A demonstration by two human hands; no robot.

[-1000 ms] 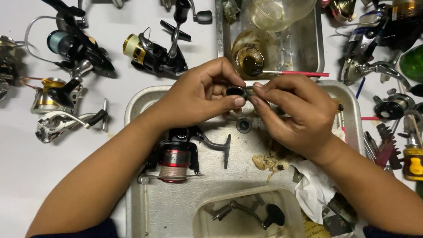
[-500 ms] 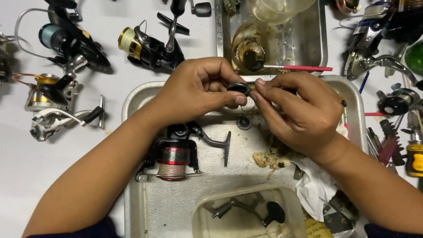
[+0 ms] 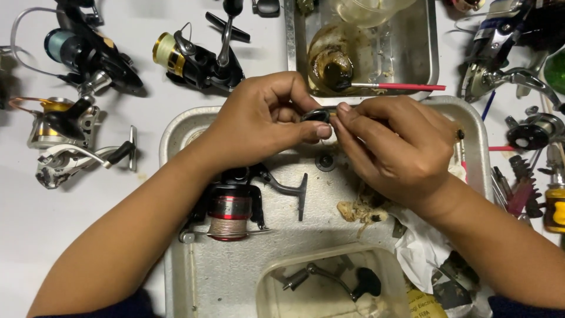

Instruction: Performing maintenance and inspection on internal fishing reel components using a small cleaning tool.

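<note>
My left hand and my right hand meet above a metal tray, both pinching one small dark ring-shaped reel part between thumb and fingertips. Below my left wrist a black and red spinning reel lies on the tray, its handle pointing right. A small dark round part rests on the tray just under the hands.
A second metal tray behind holds a greasy jar with a red-handled brush. Several spinning reels lie on the white table at left and right. A clear plastic tub with a reel handle sits in front. Screwdrivers lie at right.
Both hands stay together on the small part with only slight finger shifts. The view has drifted a little.
</note>
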